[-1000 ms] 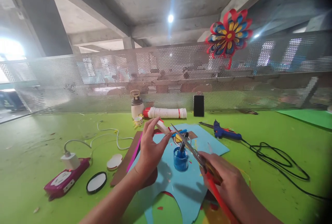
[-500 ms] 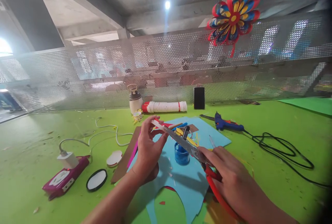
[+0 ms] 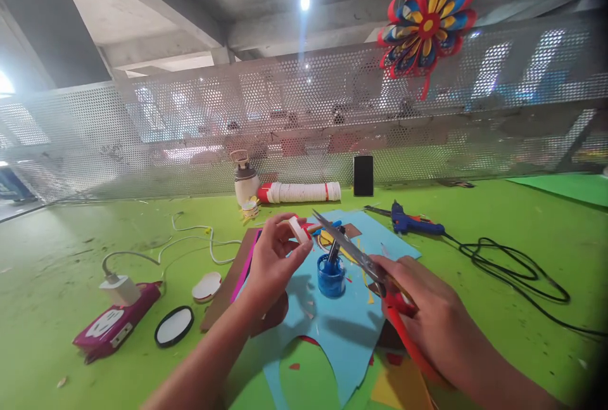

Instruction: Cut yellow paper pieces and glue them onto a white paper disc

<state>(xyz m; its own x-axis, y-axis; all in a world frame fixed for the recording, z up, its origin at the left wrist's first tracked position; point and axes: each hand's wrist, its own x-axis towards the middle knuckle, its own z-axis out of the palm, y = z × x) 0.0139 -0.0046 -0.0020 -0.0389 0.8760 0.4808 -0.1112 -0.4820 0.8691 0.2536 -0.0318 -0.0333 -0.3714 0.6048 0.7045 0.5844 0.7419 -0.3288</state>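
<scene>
Left hand (image 3: pixel 273 264): fingers (image 3: pixel 291 250) pinched on a small white-and-red paper piece (image 3: pixel 299 230), raised just above the blue sheet (image 3: pixel 332 327). Right hand (image 3: pixel 427 321): fingers clenched through the red handles of the scissors (image 3: pixel 361 258), whose blades point far-left toward the paper piece. Half a second earlier the blades lay against the piece, which stood out as a longer strip; now the blade tips stand just right of it and apart, and the piece shows shorter between the fingertips, which suggests a cut has been made or the piece turned for another.

Below the blades, a blue cup (image 3: pixel 331 277) holding a dark tool stands on the blue sheet, among scraps of coloured paper. Right and far: a blue glue gun (image 3: pixel 415 225) with its black cable (image 3: pixel 513 267). Left: a magenta power strip (image 3: pixel 111 327), a round mirror (image 3: pixel 173 327). Far: a white roll (image 3: pixel 301 192) and a black phone (image 3: pixel 363 175), before a perforated metal screen (image 3: pixel 190 137). The counter (image 3: pixel 498 334) is green; a paper flower (image 3: pixel 425 23) hangs above, under a concrete ceiling.
</scene>
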